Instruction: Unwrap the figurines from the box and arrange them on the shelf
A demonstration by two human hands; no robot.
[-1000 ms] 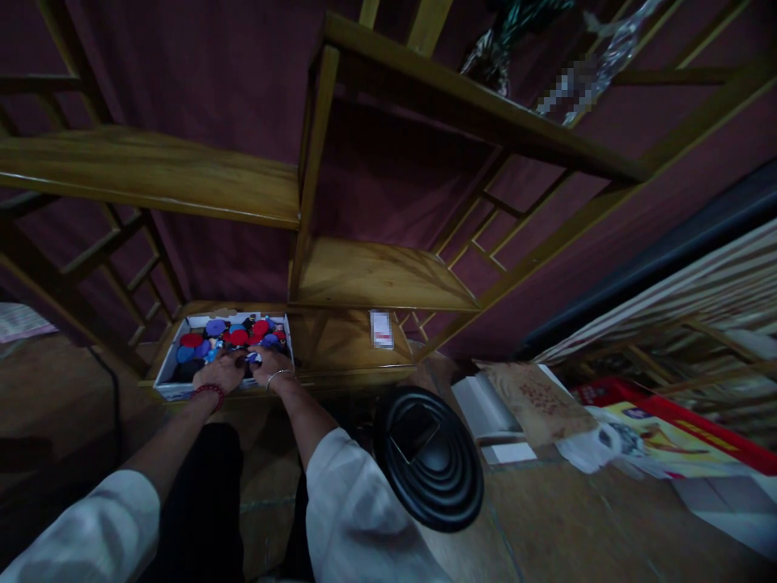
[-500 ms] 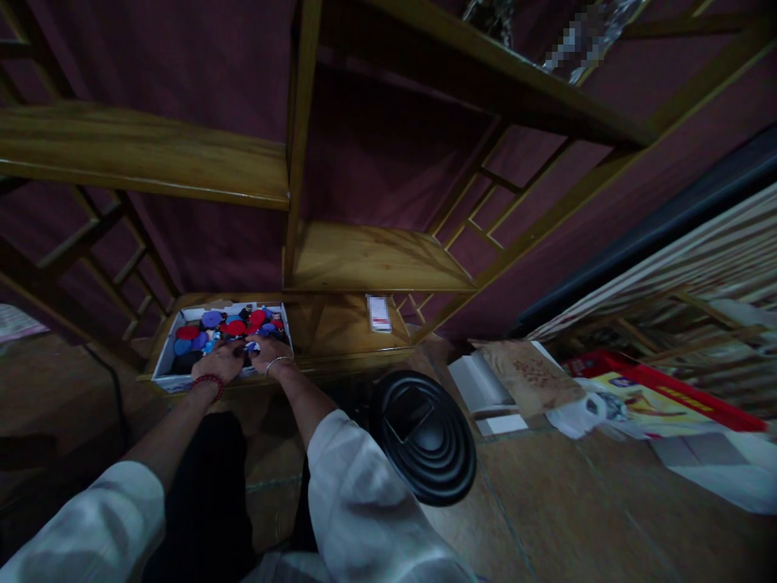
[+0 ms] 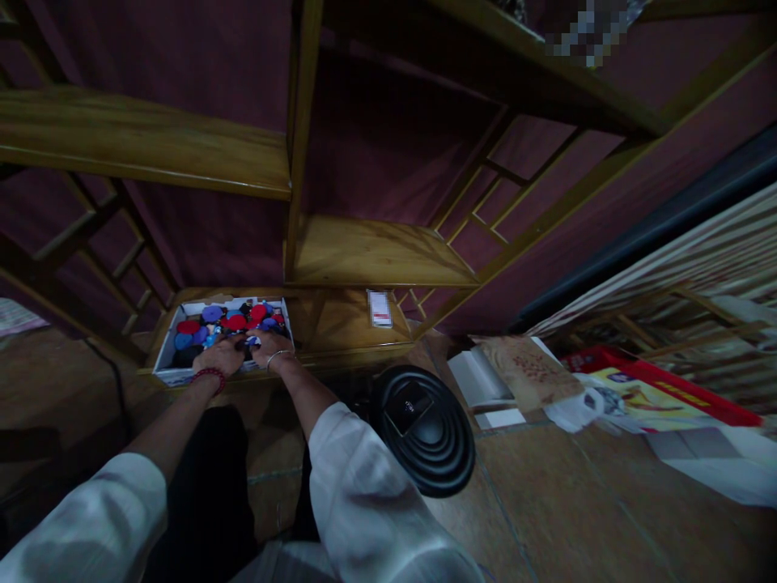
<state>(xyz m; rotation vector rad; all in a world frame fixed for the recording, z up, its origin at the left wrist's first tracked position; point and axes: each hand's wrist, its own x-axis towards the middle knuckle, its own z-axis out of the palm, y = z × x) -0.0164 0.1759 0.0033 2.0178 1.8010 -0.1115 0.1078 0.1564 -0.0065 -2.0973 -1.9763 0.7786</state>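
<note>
Resting on a brown wooden shelf near nine o'clock, presumably for two-handed reach, a white rectangular box holds red and blue round items. The left hand and right hand nearly meet inside; their grip is hidden. At six, a black square screen, blank earlier, shows pale marks.

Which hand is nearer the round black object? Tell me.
Right. The right hand is at the right part of the white box, left of the round black object; the left hand is farther left, near the box's middle.
</note>
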